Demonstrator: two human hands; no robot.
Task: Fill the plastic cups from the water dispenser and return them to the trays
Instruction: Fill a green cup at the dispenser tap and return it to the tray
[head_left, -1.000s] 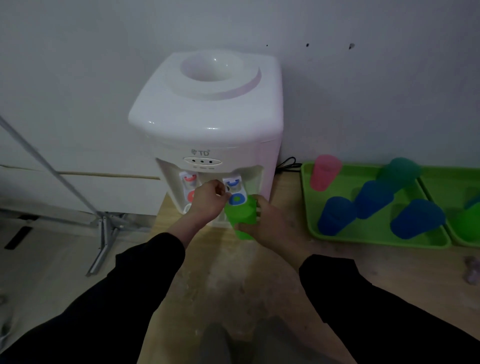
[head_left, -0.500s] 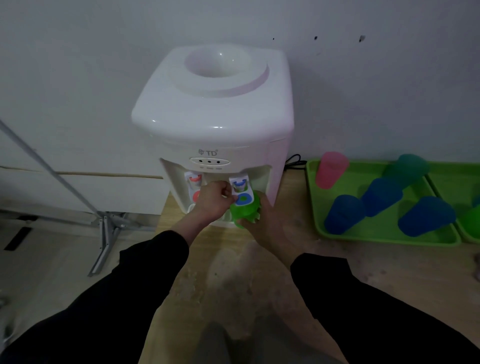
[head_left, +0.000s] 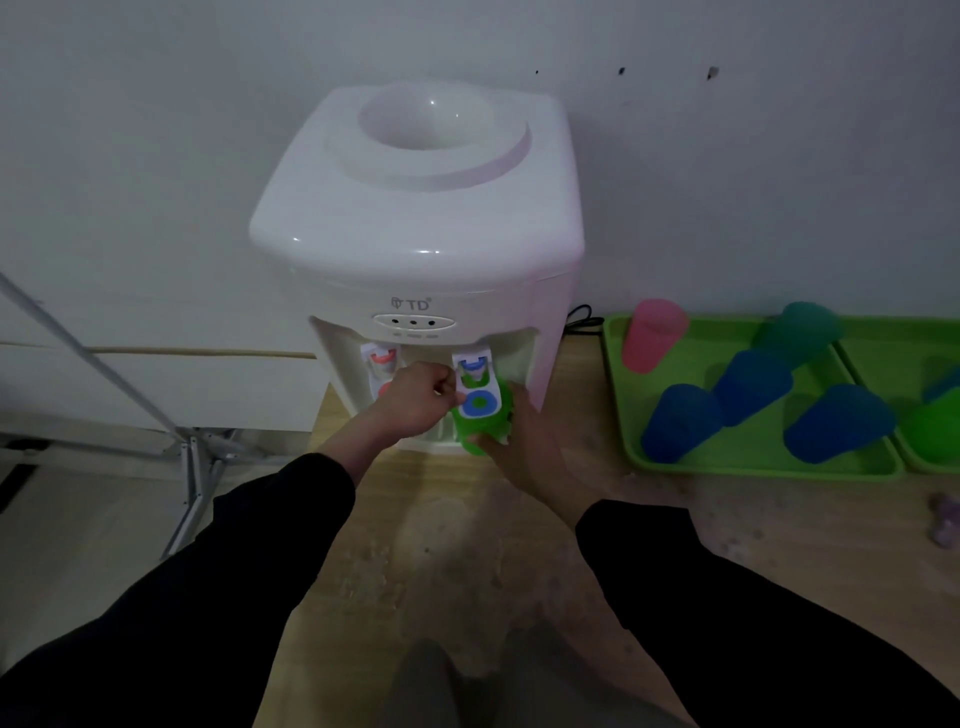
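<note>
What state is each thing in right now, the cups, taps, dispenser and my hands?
Green cup: held under the blue tap by right hand.
Blue tap: gripped by left hand.
Red tap: untouched.
Dispenser: no bottle on top.
Pink cup, teal cup, blue cups: on the tray, seemingly upside down.

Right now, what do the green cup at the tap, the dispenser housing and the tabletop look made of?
Green cup: translucent plastic, light glows through its wall. Dispenser housing: glossy white moulded plastic, with highlights on rounded edges. Tabletop: probably wood or wood laminate, matte, tan with grain-like mottling; dim light leaves it open.
</note>
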